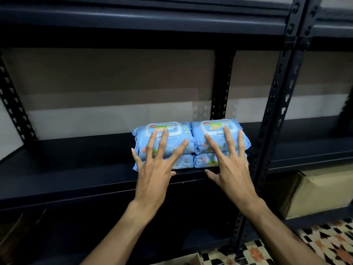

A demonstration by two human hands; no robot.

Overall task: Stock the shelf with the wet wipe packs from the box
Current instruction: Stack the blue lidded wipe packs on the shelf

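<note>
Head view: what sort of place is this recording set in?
Probably a storeroom or shop stockroom: dark slotted-steel shelving, blue wet wipe packs stacked two high on one shelf, and a cardboard box on a lower shelf to the right.

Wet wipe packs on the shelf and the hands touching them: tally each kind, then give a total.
Wet wipe packs: 4, two stacked on two
Hands: 2, left hand and right hand
Total: 6

Wall (114, 83) far behind: brown band over pale band. Floor (324, 243) near right: patterned tiles, black, cream, red. Light dim.
</note>
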